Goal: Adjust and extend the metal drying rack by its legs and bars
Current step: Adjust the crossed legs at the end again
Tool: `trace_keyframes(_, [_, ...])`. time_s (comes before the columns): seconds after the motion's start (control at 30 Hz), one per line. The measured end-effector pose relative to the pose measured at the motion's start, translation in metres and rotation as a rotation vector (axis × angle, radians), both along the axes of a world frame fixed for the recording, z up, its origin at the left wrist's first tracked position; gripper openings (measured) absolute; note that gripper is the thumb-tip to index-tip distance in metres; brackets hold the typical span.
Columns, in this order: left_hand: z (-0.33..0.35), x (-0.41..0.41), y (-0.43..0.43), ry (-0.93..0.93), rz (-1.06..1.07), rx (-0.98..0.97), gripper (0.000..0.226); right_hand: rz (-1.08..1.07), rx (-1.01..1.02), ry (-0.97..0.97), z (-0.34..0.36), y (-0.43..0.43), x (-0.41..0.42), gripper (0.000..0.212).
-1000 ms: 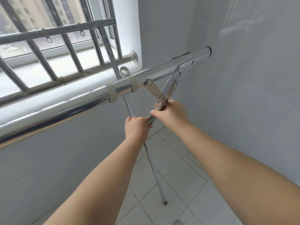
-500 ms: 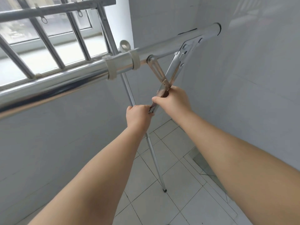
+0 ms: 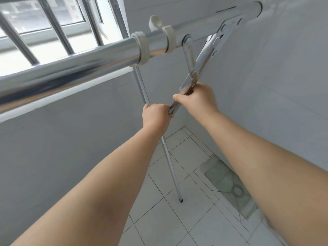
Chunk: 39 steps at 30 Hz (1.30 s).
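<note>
Chromed steel drying rack (image 3: 74,71) stands on tiled floor (image 3: 195,219) near wall corner, top bar running from left edge toward upper right. Tubing looks stiff, light, slick. Left hand (image 3: 156,118) closed round thin leg (image 3: 173,174), mid-height. Right hand (image 3: 197,100) closed on flat folding brace (image 3: 205,57) below hinge. Pinch risk at hinge; safer grip lower on brace.

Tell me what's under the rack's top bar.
Under the top bar: a folding brace, a flat leg held by both hands, a thin leg. The flat leg's lower end is hidden.
</note>
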<state>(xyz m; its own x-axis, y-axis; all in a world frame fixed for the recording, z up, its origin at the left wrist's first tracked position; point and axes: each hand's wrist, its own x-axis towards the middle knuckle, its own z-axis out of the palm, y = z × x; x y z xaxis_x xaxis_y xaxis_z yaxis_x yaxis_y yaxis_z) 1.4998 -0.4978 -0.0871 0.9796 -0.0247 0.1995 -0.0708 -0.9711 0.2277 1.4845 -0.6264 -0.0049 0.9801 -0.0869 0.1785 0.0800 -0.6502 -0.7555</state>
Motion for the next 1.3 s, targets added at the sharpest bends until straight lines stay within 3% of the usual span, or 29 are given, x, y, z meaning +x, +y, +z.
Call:
trace_keyframes(0.4, [0.001, 0.012, -0.015, -0.047, -0.024, -0.005, 0.016, -0.004, -0.024, -0.026, 0.004, -0.018, 0.007, 0.019])
trace_keyframes(0.97, [-0.006, -0.018, -0.021, 0.236, -0.005, -0.040, 0.033, 0.007, -0.033, 0.083, -0.014, -0.040, -0.014, 0.015])
trace_keyframes(1.07, [-0.005, -0.030, -0.007, 0.234, 0.027, -0.029, 0.032, -0.008, -0.047, 0.103, -0.015, -0.039, -0.019, 0.025])
trace_keyframes(1.17, [-0.001, -0.041, 0.003, 0.220, 0.043, -0.032, 0.033, -0.034, -0.056, 0.152, -0.012, -0.037, -0.023, 0.029])
trace_keyframes(1.3, [0.009, -0.061, 0.019, 0.193, 0.075, -0.055, 0.036, 0.030, -0.275, 0.372, -0.003, -0.028, -0.037, 0.015])
